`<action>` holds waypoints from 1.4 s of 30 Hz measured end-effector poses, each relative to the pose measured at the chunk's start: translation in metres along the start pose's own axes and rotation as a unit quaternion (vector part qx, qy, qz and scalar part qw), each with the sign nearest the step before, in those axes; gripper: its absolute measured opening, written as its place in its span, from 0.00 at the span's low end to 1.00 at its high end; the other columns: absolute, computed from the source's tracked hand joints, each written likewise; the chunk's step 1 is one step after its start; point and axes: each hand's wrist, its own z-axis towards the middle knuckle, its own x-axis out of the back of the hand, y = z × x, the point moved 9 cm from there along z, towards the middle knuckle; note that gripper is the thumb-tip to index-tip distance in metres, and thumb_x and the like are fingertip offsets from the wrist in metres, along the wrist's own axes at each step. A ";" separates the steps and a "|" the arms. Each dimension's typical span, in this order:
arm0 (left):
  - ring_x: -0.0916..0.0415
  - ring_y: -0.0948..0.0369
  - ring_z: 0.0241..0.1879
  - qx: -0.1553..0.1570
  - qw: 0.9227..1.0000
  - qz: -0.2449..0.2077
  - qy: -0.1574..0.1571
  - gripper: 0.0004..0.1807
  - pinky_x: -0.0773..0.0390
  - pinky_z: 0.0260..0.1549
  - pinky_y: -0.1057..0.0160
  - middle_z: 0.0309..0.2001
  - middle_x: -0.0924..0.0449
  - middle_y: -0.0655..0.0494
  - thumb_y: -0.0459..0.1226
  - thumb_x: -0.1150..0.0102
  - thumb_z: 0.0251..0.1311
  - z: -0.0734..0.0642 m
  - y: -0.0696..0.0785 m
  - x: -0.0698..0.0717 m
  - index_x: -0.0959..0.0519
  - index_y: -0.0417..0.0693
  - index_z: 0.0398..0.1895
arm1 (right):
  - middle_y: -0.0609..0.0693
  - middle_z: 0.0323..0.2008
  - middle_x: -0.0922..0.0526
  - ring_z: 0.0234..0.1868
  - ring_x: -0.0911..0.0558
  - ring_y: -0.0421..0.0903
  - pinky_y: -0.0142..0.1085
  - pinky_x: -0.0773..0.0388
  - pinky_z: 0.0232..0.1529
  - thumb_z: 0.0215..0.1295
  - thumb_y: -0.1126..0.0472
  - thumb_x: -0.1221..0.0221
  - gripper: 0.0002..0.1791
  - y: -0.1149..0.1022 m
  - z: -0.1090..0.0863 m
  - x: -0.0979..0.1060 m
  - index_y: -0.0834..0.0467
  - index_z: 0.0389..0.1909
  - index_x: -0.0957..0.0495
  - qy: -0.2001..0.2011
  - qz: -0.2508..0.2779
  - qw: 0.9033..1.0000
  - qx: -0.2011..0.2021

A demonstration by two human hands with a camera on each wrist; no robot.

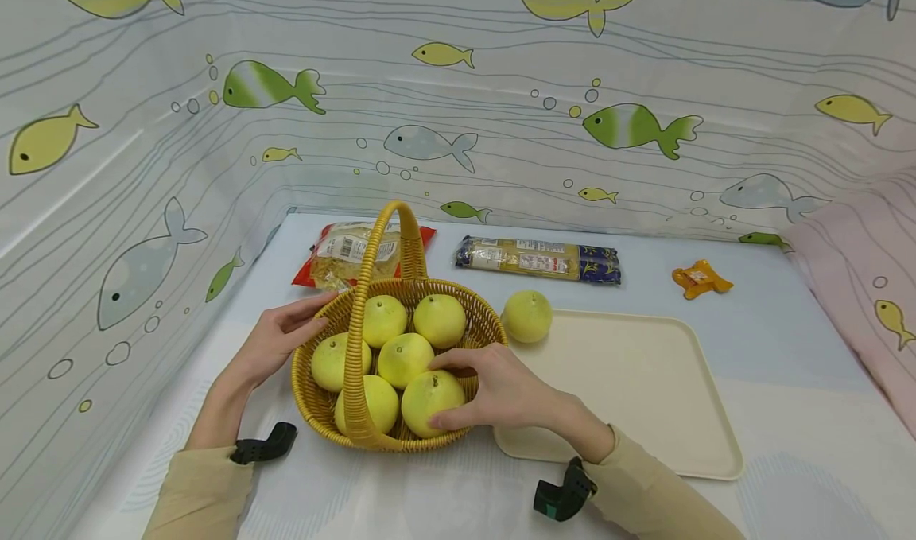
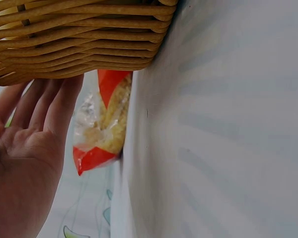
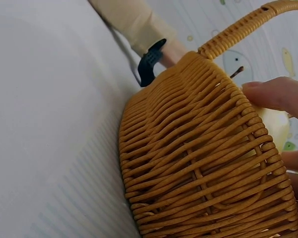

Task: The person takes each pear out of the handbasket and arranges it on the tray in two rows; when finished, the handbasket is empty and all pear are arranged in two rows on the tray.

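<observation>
A yellow wicker basket (image 1: 308,401) with a tall arched handle holds several round yellow-green pears (image 1: 405,361). My right hand (image 1: 504,389) reaches over the rim and grips the front right pear (image 1: 429,409) between thumb and fingers, low among the others. The right wrist view shows that pear (image 3: 275,126) partly, behind the woven wall. On the basket's left side lies my left hand (image 1: 268,345), its fingers extended against the rim. In the left wrist view those fingers (image 2: 54,106) go out of sight behind the wicker.
A cream tray (image 1: 630,389) lies right of the basket, with a single pear (image 1: 527,316) at its back left corner. Behind stand a red-edged clear food bag (image 1: 343,254), a long noodle packet (image 1: 537,259) and a small orange packet (image 1: 701,279). Fish-patterned cloth walls surround the table.
</observation>
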 end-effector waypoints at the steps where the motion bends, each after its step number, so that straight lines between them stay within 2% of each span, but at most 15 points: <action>1: 0.28 0.78 0.57 -0.001 1.000 0.000 0.000 0.26 0.25 0.51 0.76 0.70 0.30 0.49 0.44 0.45 0.73 0.000 0.000 0.000 0.30 0.51 0.72 | 0.41 0.47 0.13 0.43 0.19 0.32 0.29 0.23 0.45 0.53 0.43 0.28 0.28 0.000 0.000 0.000 0.48 0.54 0.17 0.000 0.001 1.000 0.000; 11: 0.28 0.78 0.57 -0.002 1.000 0.000 0.000 0.26 0.25 0.51 0.76 0.70 0.30 0.47 0.43 0.45 0.73 0.000 0.000 0.000 0.30 0.51 0.72 | 0.41 0.49 0.14 0.50 0.19 0.34 0.33 0.21 0.52 0.52 0.45 0.26 0.28 -0.003 -0.002 0.004 0.49 0.54 0.18 0.012 0.033 0.999 0.005; 19: 0.28 0.78 0.57 0.001 1.000 0.003 0.000 0.26 0.25 0.51 0.76 0.70 0.30 0.47 0.43 0.45 0.73 0.000 0.000 0.001 0.30 0.52 0.72 | 0.41 0.51 0.16 0.49 0.20 0.37 0.33 0.21 0.49 0.51 0.46 0.25 0.29 -0.006 -0.006 0.014 0.50 0.54 0.18 0.028 0.045 0.999 0.011; 29: 0.27 0.78 0.57 -0.001 1.000 0.001 0.000 0.26 0.25 0.51 0.76 0.70 0.30 0.48 0.44 0.45 0.73 -0.001 -0.002 0.002 0.30 0.51 0.72 | 0.41 0.49 0.15 0.49 0.20 0.38 0.35 0.20 0.49 0.48 0.47 0.24 0.30 -0.007 -0.008 0.030 0.49 0.53 0.18 0.057 0.045 0.997 0.007; 37: 0.27 0.78 0.57 -0.009 1.000 0.001 0.002 0.26 0.25 0.51 0.76 0.70 0.30 0.49 0.43 0.45 0.73 0.000 -0.002 0.001 0.30 0.51 0.72 | 0.44 0.50 0.17 0.47 0.17 0.43 0.34 0.17 0.45 0.48 0.50 0.23 0.30 -0.005 -0.012 0.038 0.51 0.54 0.18 0.061 0.099 0.993 -0.020; 42: 0.28 0.78 0.57 -0.015 1.000 -0.001 -0.002 0.26 0.26 0.51 0.77 0.70 0.30 0.47 0.43 0.45 0.73 0.001 0.000 -0.001 0.30 0.50 0.72 | 0.45 0.48 0.17 0.46 0.17 0.43 0.35 0.16 0.45 0.49 0.52 0.23 0.30 -0.005 -0.015 0.048 0.52 0.54 0.18 0.070 0.105 0.992 -0.015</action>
